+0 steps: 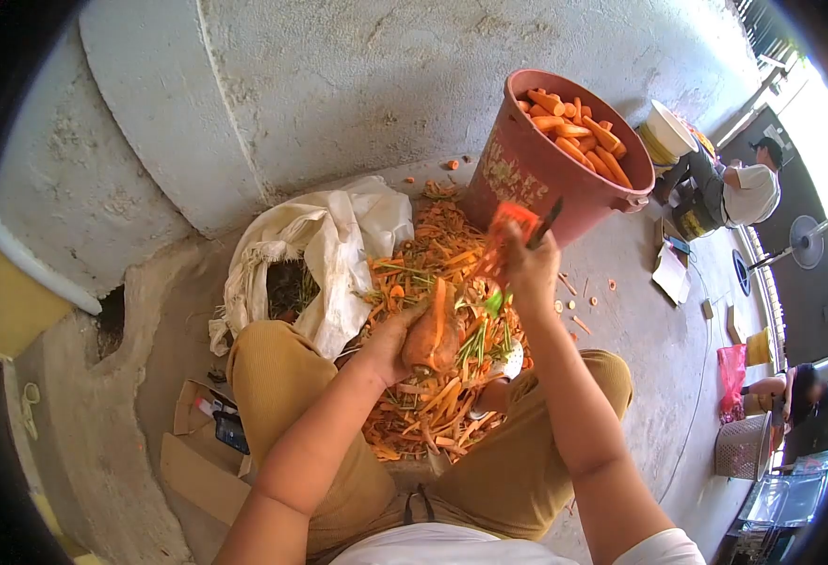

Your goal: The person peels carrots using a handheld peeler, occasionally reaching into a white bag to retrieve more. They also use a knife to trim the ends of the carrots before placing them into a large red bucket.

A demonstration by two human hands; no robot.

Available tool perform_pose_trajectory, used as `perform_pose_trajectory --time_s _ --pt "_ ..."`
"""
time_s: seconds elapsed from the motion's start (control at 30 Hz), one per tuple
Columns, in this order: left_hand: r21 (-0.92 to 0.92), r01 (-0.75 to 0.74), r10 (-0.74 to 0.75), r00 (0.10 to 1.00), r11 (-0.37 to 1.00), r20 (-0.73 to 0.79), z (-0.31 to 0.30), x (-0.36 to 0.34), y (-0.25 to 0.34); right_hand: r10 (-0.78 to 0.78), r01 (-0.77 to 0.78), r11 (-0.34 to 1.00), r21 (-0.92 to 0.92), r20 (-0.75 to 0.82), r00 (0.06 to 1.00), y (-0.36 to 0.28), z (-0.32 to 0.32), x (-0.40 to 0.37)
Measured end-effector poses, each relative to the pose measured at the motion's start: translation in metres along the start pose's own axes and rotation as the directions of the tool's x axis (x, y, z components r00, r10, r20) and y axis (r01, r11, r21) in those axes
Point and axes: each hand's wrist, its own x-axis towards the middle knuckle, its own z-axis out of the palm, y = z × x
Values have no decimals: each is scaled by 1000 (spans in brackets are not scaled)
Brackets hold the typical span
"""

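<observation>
My left hand (390,347) is wrapped around a thick carrot (432,341), which has one bright peeled strip along its brown, dirty skin. Above and to the right of it, my right hand (533,268) is closed on a red-orange peeler (516,224), blurred by motion, with a dark pointed piece sticking up beside it. The peeler is apart from the carrot. Below both hands, a heap of carrot peelings (442,414) with green stem ends lies between my knees.
A red bucket (565,193) of peeled carrots (579,132) stands beyond my right hand. An open white sack (324,240) lies at left, near a cardboard box (202,471). At far right are two seated people, a fan (807,240) and a woven basket (743,447).
</observation>
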Motion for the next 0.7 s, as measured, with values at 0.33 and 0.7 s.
perform_pose_trajectory --time_s 0.33,0.7 --pt "23 -29 32 992 999 -121 3 3 -3 -6 57 983 -173 279 960 -15 29 -54" --pt "25 35 -36 999 999 39 -8 2 -9 -99 71 976 -205 -129 987 21 -15 24"
